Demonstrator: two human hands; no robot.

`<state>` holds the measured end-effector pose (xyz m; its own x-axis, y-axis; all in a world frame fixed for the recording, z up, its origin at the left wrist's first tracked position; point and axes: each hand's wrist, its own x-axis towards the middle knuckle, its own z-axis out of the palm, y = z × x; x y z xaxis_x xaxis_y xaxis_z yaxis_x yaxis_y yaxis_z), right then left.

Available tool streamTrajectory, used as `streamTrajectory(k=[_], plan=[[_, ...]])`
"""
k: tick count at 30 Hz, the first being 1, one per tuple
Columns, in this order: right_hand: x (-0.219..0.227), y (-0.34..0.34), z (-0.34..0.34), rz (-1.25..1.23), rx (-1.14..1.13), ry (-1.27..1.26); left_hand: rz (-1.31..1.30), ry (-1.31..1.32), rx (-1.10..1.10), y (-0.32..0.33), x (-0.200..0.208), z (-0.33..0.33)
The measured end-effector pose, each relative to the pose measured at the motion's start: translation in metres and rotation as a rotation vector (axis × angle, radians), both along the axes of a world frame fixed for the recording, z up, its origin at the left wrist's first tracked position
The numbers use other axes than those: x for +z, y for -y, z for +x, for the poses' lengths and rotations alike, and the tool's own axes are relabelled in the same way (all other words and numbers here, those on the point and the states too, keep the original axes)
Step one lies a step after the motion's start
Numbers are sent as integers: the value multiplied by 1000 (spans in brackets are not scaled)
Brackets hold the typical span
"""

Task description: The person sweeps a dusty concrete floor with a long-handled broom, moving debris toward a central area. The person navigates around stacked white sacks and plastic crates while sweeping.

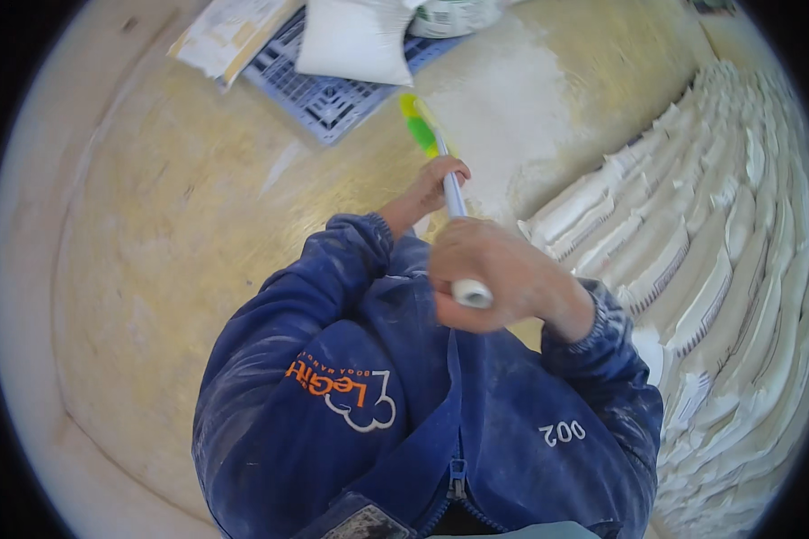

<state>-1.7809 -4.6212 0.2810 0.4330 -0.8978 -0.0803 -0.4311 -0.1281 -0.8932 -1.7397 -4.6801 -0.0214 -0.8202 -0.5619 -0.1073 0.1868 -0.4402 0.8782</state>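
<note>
A broom with a long white handle (454,195) reaches away from my chest over the floor. Its yellow and green head (420,133) is at the far end, near the pallet's corner. My left hand (429,190) is wrapped round the handle lower down. Closer to my body, my right hand (499,269) grips the upper part, with the white handle end sticking out of the fist toward me. The right hand is slightly blurred. White dust marks the sleeves of my blue jacket (333,278).
A grey-blue plastic pallet (328,112) ahead bears a plump white sack (355,40) and a flatter sack (229,36). White powder (512,117) covers part of the yellowish floor (180,216). Along the right, stacked white sacks (692,242) form a tall wall. A pale wall (27,269) curves at left.
</note>
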Motion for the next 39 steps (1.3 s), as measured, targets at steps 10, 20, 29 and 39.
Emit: streamTrajectory(k=[10, 20, 29, 39], plan=[[67, 5, -143, -217, -245, -8, -815, -78, -38, 40, 63, -156], [82, -16, -90, -547, -1310, 540, -856, -163, -846, 34, 102, -116], [-12, -55, -60, -526, -1450, 94, -1201, -288, -635, 42, -1, -191], [106, -218, -54, -983, -1630, 100, -939, -602, -1582, -160, 127, -219]])
